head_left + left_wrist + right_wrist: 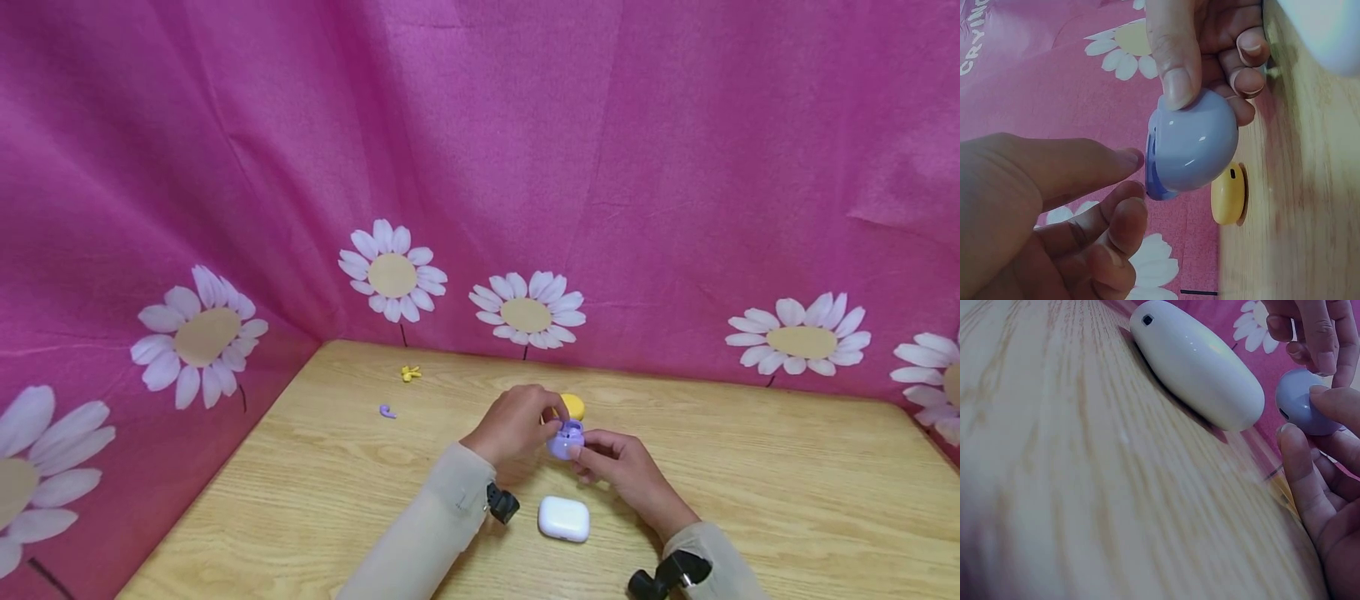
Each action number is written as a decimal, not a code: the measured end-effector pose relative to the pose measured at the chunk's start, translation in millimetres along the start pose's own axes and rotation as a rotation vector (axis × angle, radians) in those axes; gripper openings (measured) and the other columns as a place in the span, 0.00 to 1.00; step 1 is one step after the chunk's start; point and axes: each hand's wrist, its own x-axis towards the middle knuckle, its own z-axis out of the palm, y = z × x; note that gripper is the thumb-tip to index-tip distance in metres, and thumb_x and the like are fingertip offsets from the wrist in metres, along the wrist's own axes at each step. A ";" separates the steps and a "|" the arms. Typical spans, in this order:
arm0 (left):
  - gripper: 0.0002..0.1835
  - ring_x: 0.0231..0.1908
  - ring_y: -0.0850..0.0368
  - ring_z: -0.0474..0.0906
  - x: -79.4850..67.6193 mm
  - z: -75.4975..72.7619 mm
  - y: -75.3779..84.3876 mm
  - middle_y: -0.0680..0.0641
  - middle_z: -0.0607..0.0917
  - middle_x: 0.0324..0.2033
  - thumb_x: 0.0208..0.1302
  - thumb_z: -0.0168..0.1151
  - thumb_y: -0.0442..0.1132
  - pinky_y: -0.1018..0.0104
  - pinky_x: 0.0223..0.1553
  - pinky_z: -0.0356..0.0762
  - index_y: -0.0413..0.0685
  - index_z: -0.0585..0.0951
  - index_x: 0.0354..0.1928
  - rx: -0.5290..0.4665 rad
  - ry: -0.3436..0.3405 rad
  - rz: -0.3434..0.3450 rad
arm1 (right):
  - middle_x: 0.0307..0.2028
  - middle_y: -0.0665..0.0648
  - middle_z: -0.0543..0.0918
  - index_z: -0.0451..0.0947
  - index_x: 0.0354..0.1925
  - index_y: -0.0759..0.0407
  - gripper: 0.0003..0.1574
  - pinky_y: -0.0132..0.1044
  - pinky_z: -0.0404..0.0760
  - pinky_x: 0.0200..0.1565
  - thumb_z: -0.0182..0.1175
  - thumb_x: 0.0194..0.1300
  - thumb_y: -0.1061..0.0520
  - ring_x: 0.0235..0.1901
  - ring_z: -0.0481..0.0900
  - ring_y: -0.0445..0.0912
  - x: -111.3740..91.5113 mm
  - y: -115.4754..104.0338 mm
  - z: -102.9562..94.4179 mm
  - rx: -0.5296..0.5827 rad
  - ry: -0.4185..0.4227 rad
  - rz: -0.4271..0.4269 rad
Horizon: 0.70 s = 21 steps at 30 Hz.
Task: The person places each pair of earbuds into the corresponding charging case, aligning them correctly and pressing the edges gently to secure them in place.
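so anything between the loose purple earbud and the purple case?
Only the left hand: it's at the purple case, on the side facing the purple earbud. Nothing else visible on that line; the yellow case sits beyond, the white case on the near side.

you wear: beige left sleeve (423, 525), faintly marked | matching right sleeve (723, 565) | black left camera (502, 504) | black right camera (681, 570), round-ended
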 end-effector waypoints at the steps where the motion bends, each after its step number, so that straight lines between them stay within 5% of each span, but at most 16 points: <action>1: 0.05 0.29 0.64 0.71 -0.1 -0.5 -0.5 0.59 0.78 0.26 0.63 0.66 0.38 0.74 0.28 0.69 0.53 0.86 0.40 -0.003 -0.001 -0.001 | 0.34 0.63 0.83 0.77 0.49 0.73 0.22 0.39 0.83 0.36 0.63 0.65 0.55 0.32 0.82 0.45 -0.1 -0.1 0.2 -0.001 0.000 -0.003; 10: 0.05 0.27 0.64 0.71 0.7 -5.5 -10.3 0.59 0.77 0.25 0.62 0.66 0.38 0.73 0.27 0.69 0.55 0.86 0.39 0.017 -0.008 0.015 | 0.35 0.63 0.83 0.76 0.50 0.74 0.22 0.39 0.83 0.36 0.62 0.66 0.56 0.33 0.82 0.44 0.3 0.1 0.5 0.008 0.005 -0.007; 21: 0.07 0.29 0.62 0.72 -1.5 -12.2 -14.4 0.58 0.78 0.27 0.61 0.67 0.38 0.71 0.29 0.71 0.55 0.85 0.41 -0.021 -0.069 -0.065 | 0.35 0.65 0.82 0.74 0.50 0.76 0.22 0.38 0.83 0.36 0.62 0.66 0.58 0.33 0.82 0.44 -0.4 0.0 0.4 0.020 -0.012 -0.020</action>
